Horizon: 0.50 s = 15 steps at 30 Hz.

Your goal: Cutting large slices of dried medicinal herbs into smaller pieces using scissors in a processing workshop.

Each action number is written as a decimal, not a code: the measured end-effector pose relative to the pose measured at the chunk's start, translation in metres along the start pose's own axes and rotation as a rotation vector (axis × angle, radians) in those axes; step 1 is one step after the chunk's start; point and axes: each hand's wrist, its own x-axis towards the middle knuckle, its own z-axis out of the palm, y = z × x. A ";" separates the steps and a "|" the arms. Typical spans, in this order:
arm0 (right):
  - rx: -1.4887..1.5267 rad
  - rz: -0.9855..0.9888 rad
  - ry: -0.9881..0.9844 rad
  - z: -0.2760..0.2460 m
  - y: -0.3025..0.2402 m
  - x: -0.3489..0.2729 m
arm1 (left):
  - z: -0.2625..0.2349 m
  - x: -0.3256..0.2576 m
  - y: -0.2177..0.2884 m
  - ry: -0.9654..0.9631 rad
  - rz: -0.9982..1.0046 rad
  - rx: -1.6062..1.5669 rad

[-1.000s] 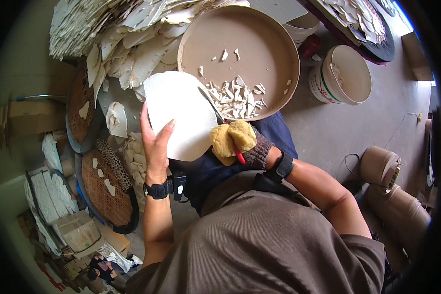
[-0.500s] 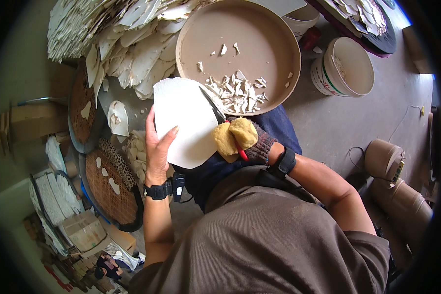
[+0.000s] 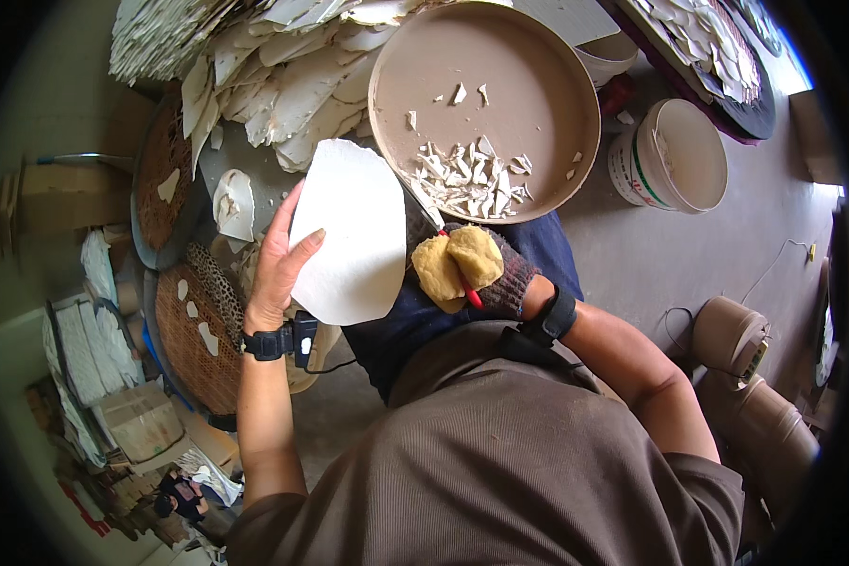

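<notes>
My left hand pinches a white, flat, rounded sheet at its left edge, thumb on top and fingers behind. My right hand, in a dark knitted glove, is closed round red-handled scissors. Yellow foam padding is wrapped about their handles and hides part of the grip. The scissors' blades point up and left, a small gap away from the sheet's right edge. Just beyond both hands, a large round brown tray holds many small white offcuts at its near side.
Stacks of off-white sheets rise at the far left. White buckets stand right of the tray. Woven round trays with white scraps lie on the left. At the right are brown cylindrical containers and a thin cable.
The white sheet has moved left, away from the scissors, whose blades lay along its right edge before. My left hand has gone with it. The whole view has shifted slightly.
</notes>
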 end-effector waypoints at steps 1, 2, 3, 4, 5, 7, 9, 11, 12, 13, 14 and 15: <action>-0.003 0.002 -0.003 0.002 0.001 0.001 | 0.000 0.000 0.002 -0.013 0.012 0.007; 0.080 -0.081 0.017 0.005 0.002 0.002 | 0.000 0.000 0.004 -0.011 0.013 0.003; 0.164 -0.164 0.038 0.007 0.002 0.003 | 0.001 0.000 0.006 -0.048 0.011 0.036; 0.163 -0.159 0.037 0.009 0.002 0.003 | 0.001 0.001 0.007 -0.084 0.007 0.069; 0.431 -0.080 0.061 0.011 0.003 0.003 | 0.001 0.001 0.007 -0.083 0.004 0.064; 0.695 0.004 0.089 0.007 0.008 0.002 | 0.002 0.004 0.009 -0.130 -0.019 0.081; 0.021 -0.037 0.093 -0.001 0.016 0.004 | 0.002 0.006 0.012 -0.149 -0.034 0.070; -0.054 -0.075 0.075 -0.003 0.010 -0.001 | 0.001 0.004 0.017 -0.165 -0.041 0.061; -0.117 -0.107 0.064 -0.004 0.007 -0.002 | 0.001 0.005 0.018 -0.180 -0.072 0.067; -0.118 -0.101 0.063 -0.005 0.009 -0.004 | -0.001 0.006 0.019 -0.195 -0.102 0.075; 0.165 0.085 0.027 -0.007 0.014 -0.007 | -0.002 0.007 0.017 -0.195 -0.103 0.070; 0.449 0.269 -0.009 -0.006 0.018 -0.008 | -0.004 0.008 0.016 -0.204 -0.104 0.093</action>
